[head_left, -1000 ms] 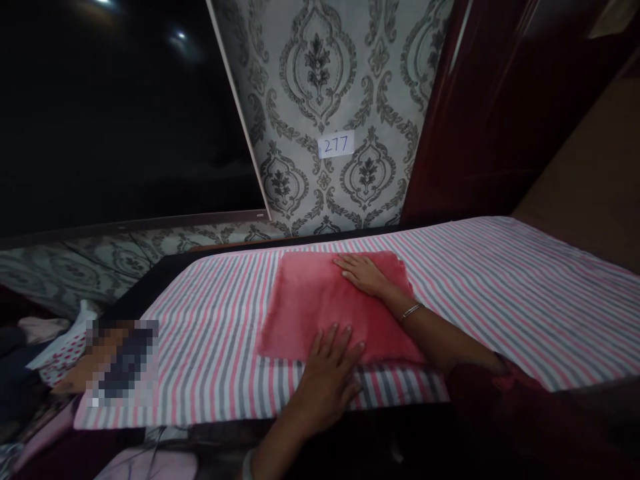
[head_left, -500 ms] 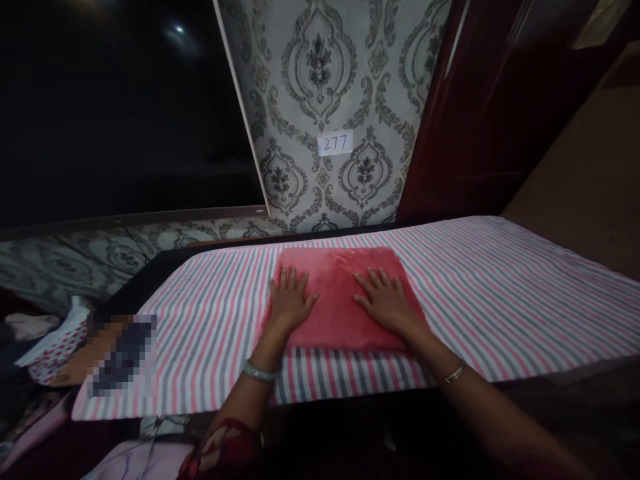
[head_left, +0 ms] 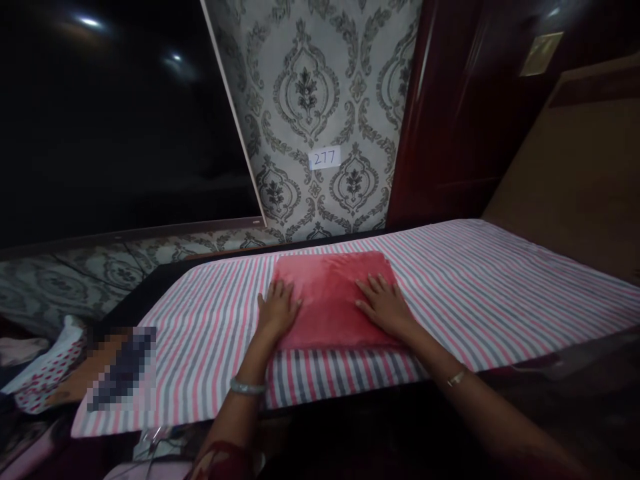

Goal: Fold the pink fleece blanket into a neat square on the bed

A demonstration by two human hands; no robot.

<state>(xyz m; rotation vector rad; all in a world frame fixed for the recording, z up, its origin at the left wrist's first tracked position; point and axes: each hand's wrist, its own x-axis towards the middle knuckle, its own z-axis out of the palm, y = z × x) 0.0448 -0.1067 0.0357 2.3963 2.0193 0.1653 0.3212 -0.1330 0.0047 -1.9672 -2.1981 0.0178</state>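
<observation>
Both hands flat now on the red folded cloth (head_left: 333, 300), so quite a shift from a second ago, when the left hand (head_left: 277, 311) sat down at the near edge and the right hand (head_left: 384, 307) reached up toward the far right corner. Half a second back, already palms down side by side; since then, barely any change, just slid outward a touch, left one now half off the cloth's left edge onto the striped sheet (head_left: 500, 280). Fingers loosely spread and pressed down, not pinching or gripping anything. Looks like smoothing or flattening, going by the way the cloth lies: neat square, no obvious creases left, sitting on the sheet closer to the far edge of the bed than to the near one, roughly mid-length. Probably means the pressing-out bit is about done, but only a guess from how tidy it looks. Bangle (head_left: 247, 387) on the left wrist, thinner bracelet (head_left: 456, 378) on the right. Elsewhere: patterned wallpaper (head_left: 310, 100) behind the bed with a little label reading 277 (head_left: 325, 158), dark red door (head_left: 450, 113) to the right of that, and a heap of spotted fabric (head_left: 45, 377) off the left end of the bed. Pixelated patch near the left corner, so no telling what's there.
</observation>
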